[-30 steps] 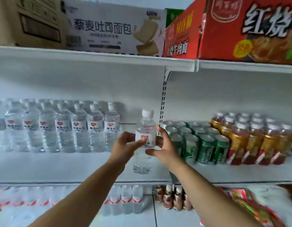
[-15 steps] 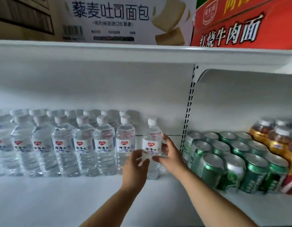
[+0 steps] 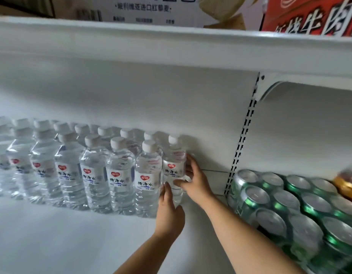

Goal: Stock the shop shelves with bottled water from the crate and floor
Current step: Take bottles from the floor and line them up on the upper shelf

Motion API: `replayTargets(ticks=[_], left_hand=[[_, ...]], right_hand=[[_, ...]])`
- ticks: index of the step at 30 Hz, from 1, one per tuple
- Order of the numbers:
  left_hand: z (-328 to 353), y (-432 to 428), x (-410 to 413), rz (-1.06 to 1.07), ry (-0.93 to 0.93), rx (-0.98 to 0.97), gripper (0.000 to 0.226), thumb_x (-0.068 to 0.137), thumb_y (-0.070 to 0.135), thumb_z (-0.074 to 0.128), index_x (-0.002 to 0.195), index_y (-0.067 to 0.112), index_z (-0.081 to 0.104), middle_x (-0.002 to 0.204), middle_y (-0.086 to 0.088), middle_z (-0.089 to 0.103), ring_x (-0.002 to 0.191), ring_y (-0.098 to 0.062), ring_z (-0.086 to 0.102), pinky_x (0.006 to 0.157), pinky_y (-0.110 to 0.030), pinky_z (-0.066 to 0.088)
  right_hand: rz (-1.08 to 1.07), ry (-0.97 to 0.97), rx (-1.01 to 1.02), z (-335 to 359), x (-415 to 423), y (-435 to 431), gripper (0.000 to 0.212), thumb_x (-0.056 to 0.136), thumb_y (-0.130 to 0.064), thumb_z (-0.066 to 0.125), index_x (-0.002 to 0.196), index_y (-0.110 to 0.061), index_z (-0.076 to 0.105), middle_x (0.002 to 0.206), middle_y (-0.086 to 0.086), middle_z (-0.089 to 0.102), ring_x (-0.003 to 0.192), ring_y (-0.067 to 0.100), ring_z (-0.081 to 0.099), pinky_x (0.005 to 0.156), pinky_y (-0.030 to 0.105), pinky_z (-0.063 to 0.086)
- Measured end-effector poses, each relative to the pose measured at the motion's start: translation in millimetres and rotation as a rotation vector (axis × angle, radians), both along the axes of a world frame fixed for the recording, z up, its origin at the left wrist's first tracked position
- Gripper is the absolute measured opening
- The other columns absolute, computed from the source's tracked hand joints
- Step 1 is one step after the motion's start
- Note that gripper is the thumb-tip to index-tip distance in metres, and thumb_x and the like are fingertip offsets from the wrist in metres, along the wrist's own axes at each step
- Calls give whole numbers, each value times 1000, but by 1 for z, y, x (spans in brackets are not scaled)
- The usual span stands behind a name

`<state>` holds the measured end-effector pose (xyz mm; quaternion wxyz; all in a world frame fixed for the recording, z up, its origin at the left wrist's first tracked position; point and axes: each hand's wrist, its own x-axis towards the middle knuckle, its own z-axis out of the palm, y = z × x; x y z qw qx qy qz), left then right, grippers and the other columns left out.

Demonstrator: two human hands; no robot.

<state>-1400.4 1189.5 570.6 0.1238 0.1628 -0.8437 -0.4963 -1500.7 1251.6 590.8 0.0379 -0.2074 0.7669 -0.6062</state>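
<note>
Spanning the view, a white shelf [image 3: 72, 244] carries a long row of water bottles [image 3: 96, 175] on the left and green cans [image 3: 289, 204] on the right, beyond a slotted upright [image 3: 242, 135]. Cartons [image 3: 151, 8] sit on the shelf above. At the row's right end, back near the wall, one bottle [image 3: 174, 165] is upright, just beside its neighbour. The right hand [image 3: 195, 180] grips it, thumb across the front below the label, fingers curled behind. The left hand [image 3: 170, 212] is at its base, one finger up its left side; whether it clasps, I cannot tell.
</note>
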Motion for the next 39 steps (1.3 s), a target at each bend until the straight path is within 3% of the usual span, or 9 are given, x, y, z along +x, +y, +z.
replayTargets(ticks=[3,7,12,18,23,27,30,35,39], left_hand=[[-6,-2,-3,-10,1,-11,73,92,1,42,147,8,-5,157,-7,-3,146,-17,-2,110,-17,5],[-9,-4,-4,-23,-9,-25,73,93,5,42,147,8,-7,157,-7,-7,146,-18,-4,111,-19,6],[-14,3,10,-54,50,74,68,91,1,44,148,9,10,154,-8,20,142,-19,23,115,-29,23],[11,38,30,-226,330,247,58,87,-12,37,141,10,34,142,-5,44,129,-10,42,101,-12,32],[44,110,54,-468,494,380,52,85,-6,41,135,8,41,134,-2,48,126,-12,45,103,-11,34],[41,199,90,-711,459,344,55,82,8,40,137,4,39,135,-4,48,126,-14,45,106,-21,34],[20,267,125,-841,325,385,52,88,-6,39,138,7,39,135,-5,49,126,-14,46,102,-21,32],[-51,348,192,-995,124,258,58,81,13,41,138,9,40,126,5,47,121,-10,44,103,-25,33],[-139,376,227,-974,-149,165,54,80,13,48,133,10,46,130,-1,54,122,-19,52,95,-21,36]], right_hand=[[-2,3,-25,-4,-4,-7,94,65,9,76,141,-25,33,120,-5,56,117,14,53,96,23,45],[-12,46,31,1,0,-6,91,68,3,77,142,-22,31,125,-5,53,112,7,49,82,0,38],[-93,54,137,7,18,18,79,77,-14,73,143,-21,31,130,0,50,113,9,49,91,18,39],[-287,89,-71,30,77,86,40,88,-9,59,127,-8,51,128,6,55,116,14,53,99,25,43],[-502,180,-183,57,137,158,35,90,-6,55,125,-7,52,118,3,57,110,9,55,94,14,44],[-748,188,-181,47,212,253,34,91,-2,52,125,-5,50,117,7,56,100,4,55,99,30,42],[-899,110,-102,15,277,328,35,91,-16,57,125,-7,52,119,5,58,106,8,55,103,33,43],[-1106,-78,-25,-57,374,412,100,50,-88,52,119,-15,53,111,-10,58,99,-8,56,87,6,43],[-1158,-336,-14,-145,425,447,88,62,-76,58,123,-13,51,114,-5,54,111,11,55,82,2,42]])
